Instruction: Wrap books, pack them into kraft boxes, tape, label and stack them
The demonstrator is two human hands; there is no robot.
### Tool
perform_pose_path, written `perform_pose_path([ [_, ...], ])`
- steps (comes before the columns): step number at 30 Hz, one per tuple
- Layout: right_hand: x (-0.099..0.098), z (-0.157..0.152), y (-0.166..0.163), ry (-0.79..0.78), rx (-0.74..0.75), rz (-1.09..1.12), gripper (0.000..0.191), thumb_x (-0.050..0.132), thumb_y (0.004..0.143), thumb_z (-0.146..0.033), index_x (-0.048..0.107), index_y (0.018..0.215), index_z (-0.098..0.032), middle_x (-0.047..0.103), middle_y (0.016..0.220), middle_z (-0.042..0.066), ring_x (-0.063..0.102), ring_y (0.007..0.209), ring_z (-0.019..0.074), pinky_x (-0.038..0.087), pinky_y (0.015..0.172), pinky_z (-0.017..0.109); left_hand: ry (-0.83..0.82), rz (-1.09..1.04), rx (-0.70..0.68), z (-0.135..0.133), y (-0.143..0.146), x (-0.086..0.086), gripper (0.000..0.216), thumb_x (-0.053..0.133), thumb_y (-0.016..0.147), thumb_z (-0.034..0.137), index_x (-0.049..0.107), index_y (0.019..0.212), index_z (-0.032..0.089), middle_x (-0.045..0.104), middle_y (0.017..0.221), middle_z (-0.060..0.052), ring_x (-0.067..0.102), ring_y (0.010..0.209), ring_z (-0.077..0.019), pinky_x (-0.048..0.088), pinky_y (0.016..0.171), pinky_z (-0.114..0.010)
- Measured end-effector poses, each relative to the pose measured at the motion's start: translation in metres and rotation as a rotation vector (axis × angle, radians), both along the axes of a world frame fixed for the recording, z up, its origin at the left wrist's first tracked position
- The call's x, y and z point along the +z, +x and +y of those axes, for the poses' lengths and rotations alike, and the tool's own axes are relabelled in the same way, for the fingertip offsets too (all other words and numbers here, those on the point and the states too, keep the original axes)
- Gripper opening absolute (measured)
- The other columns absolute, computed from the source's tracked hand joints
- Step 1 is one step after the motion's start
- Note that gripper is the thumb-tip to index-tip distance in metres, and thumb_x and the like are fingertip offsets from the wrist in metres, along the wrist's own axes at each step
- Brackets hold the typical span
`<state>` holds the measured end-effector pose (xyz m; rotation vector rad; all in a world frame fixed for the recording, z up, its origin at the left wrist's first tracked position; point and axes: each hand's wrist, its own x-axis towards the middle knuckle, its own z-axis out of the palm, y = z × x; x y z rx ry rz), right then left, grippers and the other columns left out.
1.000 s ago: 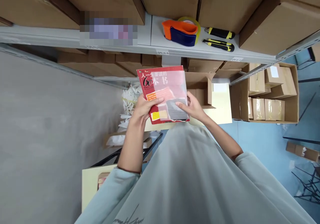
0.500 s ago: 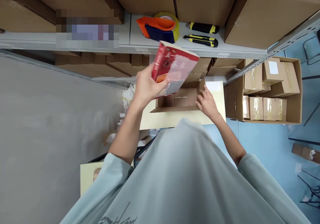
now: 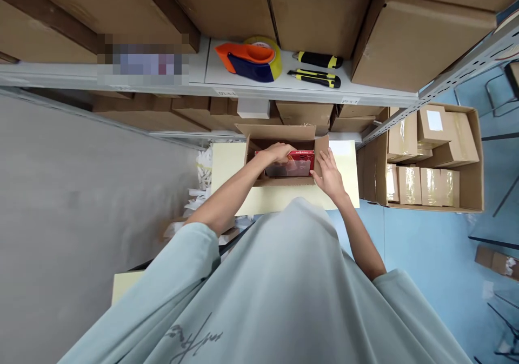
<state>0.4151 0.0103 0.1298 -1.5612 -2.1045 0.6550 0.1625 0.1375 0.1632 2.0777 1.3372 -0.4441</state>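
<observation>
A red package (image 3: pixel 300 164) with a greyish front lies inside an open cardboard box (image 3: pixel 279 132) on the pale yellow tabletop (image 3: pixel 279 200). My left hand (image 3: pixel 279 152) reaches into the box over its left side, its fingers closed at the package's upper edge; part of the fingers is hidden. On the other side, my right hand (image 3: pixel 329 176) rests against the raised right flap, fingers stretched and thumb apart near the box's front corner. The back flap also stands up.
Above the table, a grey shelf holds a tape dispenser (image 3: pixel 249 61) with yellow tape, two utility knives (image 3: pixel 318 69) and large cartons (image 3: pixel 421 45). A big carton (image 3: pixel 430 208) of smaller boxes stands at right. A grey wall (image 3: pixel 89 207) is at left.
My left hand has lowered the red package from above the table into the cardboard box. My right hand stays by the right flap. The view has shifted slightly.
</observation>
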Motion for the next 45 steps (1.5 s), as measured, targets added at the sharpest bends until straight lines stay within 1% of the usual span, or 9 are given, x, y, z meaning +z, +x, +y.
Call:
perform_pose_path([
  [5, 0.011, 0.0, -0.006, -0.013, -0.01, -0.035, 0.055, 0.056, 0.115, -0.039, 0.065, 0.161, -0.01, 0.05, 0.182, 0.022, 0.011, 0.186, 0.035, 0.042, 0.144, 0.063, -0.096, 0.062, 0.085, 0.006, 0.005, -0.038, 0.037, 0.089, 0.077, 0.028, 0.087, 0.114, 0.022, 0.088, 0.099, -0.009, 0.082, 0.094, -0.0276, 0.06, 0.093, -0.031],
  [9, 0.016, -0.007, -0.008, -0.013, -0.01, -0.044, 0.052, 0.055, 0.117, -0.04, 0.067, 0.159, -0.012, 0.057, 0.177, 0.021, 0.017, 0.185, 0.0339, 0.041, 0.145, 0.06, 0.012, 0.024, 0.081, -0.001, 0.001, -0.046, 0.065, 0.084, 0.083, 0.021, 0.077, 0.148, 0.02, 0.083, 0.14, -0.018, 0.08, 0.128, -0.0343, 0.06, 0.111, -0.037],
  [15, 0.029, -0.014, -0.012, 0.086, -0.087, 0.058, 0.051, 0.049, 0.119, -0.044, 0.065, 0.161, -0.022, 0.047, 0.185, 0.017, 0.041, 0.177, 0.0337, 0.046, 0.14, 0.063, 0.322, -0.29, 0.058, -0.061, -0.037, -0.016, 0.072, 0.073, 0.098, 0.02, 0.061, 0.169, 0.018, 0.053, 0.18, -0.018, 0.048, 0.169, -0.038, 0.038, 0.142, -0.052],
  [19, 0.038, -0.019, -0.012, 0.052, -0.23, 0.198, 0.07, 0.051, 0.117, -0.061, 0.045, 0.177, -0.024, 0.05, 0.182, 0.024, 0.071, 0.15, 0.035, 0.065, 0.119, 0.059, 0.603, -0.53, 0.399, -0.124, -0.097, 0.004, 0.064, 0.07, 0.107, 0.043, 0.061, 0.167, 0.022, 0.058, 0.174, -0.017, 0.053, 0.163, -0.0381, 0.041, 0.141, -0.054],
  [22, 0.036, -0.023, -0.017, -0.118, -0.139, 0.296, 0.08, 0.063, 0.111, -0.068, 0.047, 0.175, -0.022, 0.069, 0.166, 0.022, 0.075, 0.144, 0.0345, 0.063, 0.123, 0.059, 0.462, -0.625, 0.612, -0.159, -0.137, -0.002, 0.079, 0.073, 0.103, 0.064, 0.06, 0.168, 0.02, 0.062, 0.17, -0.02, 0.059, 0.16, -0.04, 0.045, 0.138, -0.056],
  [26, 0.024, -0.021, -0.032, -0.421, 0.062, 0.288, 0.089, 0.091, 0.092, -0.068, 0.064, 0.163, -0.022, 0.072, 0.164, 0.019, 0.071, 0.153, 0.0358, 0.054, 0.134, 0.058, 0.05, -0.759, 0.6, -0.178, -0.155, -0.027, 0.108, 0.087, 0.086, 0.074, 0.053, 0.174, 0.02, 0.067, 0.169, -0.019, 0.064, 0.158, -0.0375, 0.05, 0.136, -0.05],
  [32, 0.008, 0.004, -0.039, -0.3, -0.062, 0.151, 0.068, 0.087, 0.099, -0.058, 0.072, 0.151, -0.017, 0.079, 0.151, 0.021, 0.078, 0.14, 0.0346, 0.059, 0.128, 0.054, 0.22, -0.663, 0.693, -0.15, -0.145, -0.047, 0.098, 0.089, 0.094, 0.053, 0.047, 0.177, 0.022, 0.067, 0.168, -0.02, 0.068, 0.154, -0.0386, 0.053, 0.133, -0.051],
  [39, -0.014, 0.04, -0.032, -0.044, -0.313, -0.125, 0.106, 0.081, 0.1, -0.044, 0.028, 0.181, -0.003, 0.047, 0.178, 0.038, 0.047, 0.17, 0.0445, 0.042, 0.138, 0.069, 0.537, -0.56, 0.54, -0.08, -0.134, -0.048, 0.168, 0.109, 0.07, 0.063, 0.002, 0.188, 0.011, -0.004, 0.192, -0.037, 0.003, 0.182, -0.0538, 0.025, 0.146, -0.066],
  [45, -0.013, 0.044, -0.034, -0.001, -0.263, -0.178, 0.121, 0.084, 0.095, -0.03, 0.007, 0.187, -0.009, 0.028, 0.187, 0.039, 0.034, 0.178, 0.0461, 0.045, 0.135, 0.069, 0.603, -0.419, 0.3, -0.062, -0.131, -0.023, 0.147, 0.108, 0.075, 0.042, 0.018, 0.188, 0.015, 0.025, 0.189, -0.033, 0.005, 0.182, -0.0543, -0.002, 0.145, -0.076],
])
